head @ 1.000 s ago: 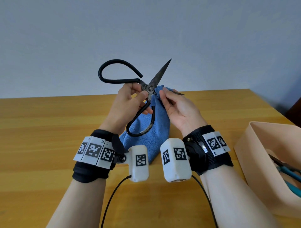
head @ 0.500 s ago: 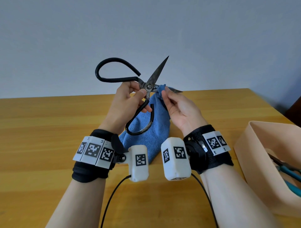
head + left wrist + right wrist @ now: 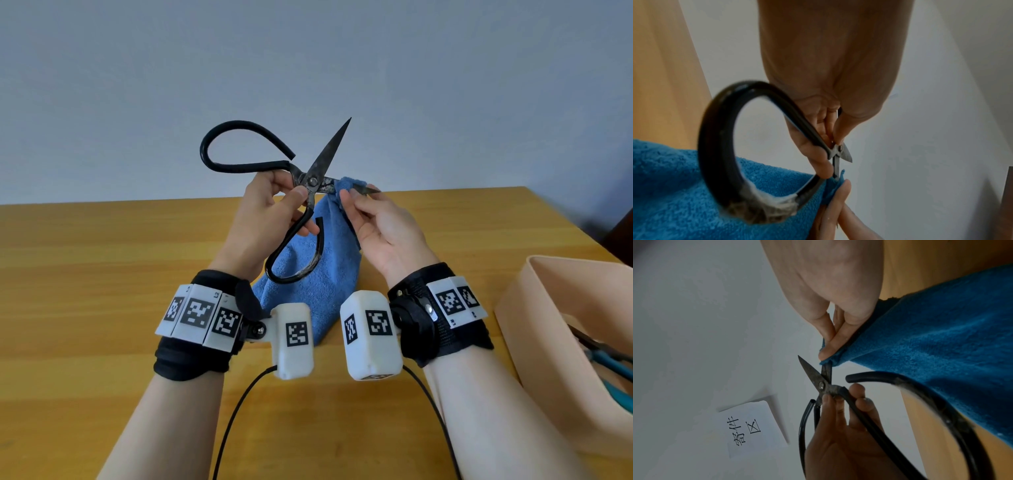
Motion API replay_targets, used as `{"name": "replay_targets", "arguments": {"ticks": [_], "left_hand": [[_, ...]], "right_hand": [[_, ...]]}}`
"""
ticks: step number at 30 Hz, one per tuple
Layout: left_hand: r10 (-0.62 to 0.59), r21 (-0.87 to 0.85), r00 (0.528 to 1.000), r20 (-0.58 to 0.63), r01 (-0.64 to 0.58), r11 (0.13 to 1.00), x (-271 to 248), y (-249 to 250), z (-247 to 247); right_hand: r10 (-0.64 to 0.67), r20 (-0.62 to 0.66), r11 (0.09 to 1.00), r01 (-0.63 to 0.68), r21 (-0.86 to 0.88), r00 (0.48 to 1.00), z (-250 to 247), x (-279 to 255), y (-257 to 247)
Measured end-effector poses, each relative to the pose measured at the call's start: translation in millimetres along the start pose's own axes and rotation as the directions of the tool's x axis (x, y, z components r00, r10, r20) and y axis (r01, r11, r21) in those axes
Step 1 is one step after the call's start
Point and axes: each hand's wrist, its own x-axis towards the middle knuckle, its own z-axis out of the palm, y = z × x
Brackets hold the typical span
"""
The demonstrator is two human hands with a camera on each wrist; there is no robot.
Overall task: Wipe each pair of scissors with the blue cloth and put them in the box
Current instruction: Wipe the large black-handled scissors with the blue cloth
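Black iron scissors (image 3: 310,178) with large loop handles are held up above the table, blades spread wide. My left hand (image 3: 274,212) grips them by the handle shanks just behind the pivot (image 3: 835,148). One blade points up; the other points right and is wrapped in the blue cloth (image 3: 322,270). My right hand (image 3: 373,219) pinches the cloth around that blade (image 3: 827,368), and the blade tip pokes out past the fingers. The rest of the cloth (image 3: 674,186) hangs down to the table. The beige box (image 3: 534,308) stands at the right edge.
Inside the beige box lie other scissors with teal handles (image 3: 606,359). The wooden table (image 3: 85,274) runs back to a grey wall. A white paper sign (image 3: 752,428) hangs on the wall in the right wrist view. Cables trail from both wrist cameras toward me.
The scissors have risen slightly. My right hand has slid the cloth outward along the lower blade, away from the pivot.
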Motion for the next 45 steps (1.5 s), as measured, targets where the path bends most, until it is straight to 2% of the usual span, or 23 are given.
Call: {"name": "replay_targets", "arguments": {"ticks": [4,6,8,10,13,16,19,22,26,31,39,45], "left_hand": [[0.010,-0.037,1.000,-0.020,-0.011,0.999,-0.2,1.6,-1.9],[0.016,-0.064,0.997,-0.070,-0.021,0.998,0.7,2.3,-7.4],[0.010,-0.074,0.991,-0.135,-0.020,0.997,2.7,1.7,-17.8],[0.012,-0.001,0.984,-0.177,-0.012,1.000,5.0,0.6,-30.7],[0.018,0.162,0.983,-0.181,0.011,0.987,6.6,0.5,-46.4],[0.011,0.229,0.991,-0.136,0.021,0.973,4.5,3.0,-49.7],[0.008,0.258,0.997,-0.082,0.014,0.966,2.1,5.9,-44.6],[0.019,0.292,0.999,-0.039,-0.007,0.956,1.3,7.7,-36.5],[0.036,0.341,0.999,-0.008,-0.031,0.940,0.6,7.5,-30.3],[0.035,0.329,0.999,-0.032,-0.023,0.944,1.1,6.6,-28.8],[0.019,0.273,0.992,-0.124,0.016,0.962,2.6,5.4,-33.6],[0.017,0.295,0.995,-0.100,0.013,0.956,2.9,4.3,-30.4]], "right_hand": [[-0.007,-0.021,0.999,0.006,-0.033,1.000,-0.3,1.7,-0.9],[-0.017,-0.057,1.000,0.016,-0.022,0.998,-2.5,3.0,-2.4],[-0.066,-0.108,0.998,0.066,-0.003,0.992,-7.8,5.1,-7.3],[-0.130,-0.109,0.991,0.129,-0.021,0.985,-14.0,7.2,-14.0],[-0.193,-0.025,0.968,0.186,-0.169,0.981,-15.0,6.2,-19.2],[-0.223,0.094,0.878,0.242,-0.413,0.970,-11.2,1.1,-16.5],[-0.138,0.216,0.745,0.245,-0.621,0.967,-8.0,-2.5,-8.0],[-0.024,0.252,0.672,0.202,-0.712,0.967,-6.0,-3.5,1.4],[0.066,0.252,0.657,0.148,-0.739,0.966,-5.1,-4.8,1.2],[0.118,0.274,0.609,0.149,-0.779,0.954,-6.2,-5.0,-1.8],[0.137,0.300,0.557,0.177,-0.811,0.944,-8.2,-5.3,-5.4],[0.079,0.285,0.552,0.196,-0.811,0.955,-8.8,-6.0,-6.6]]}}
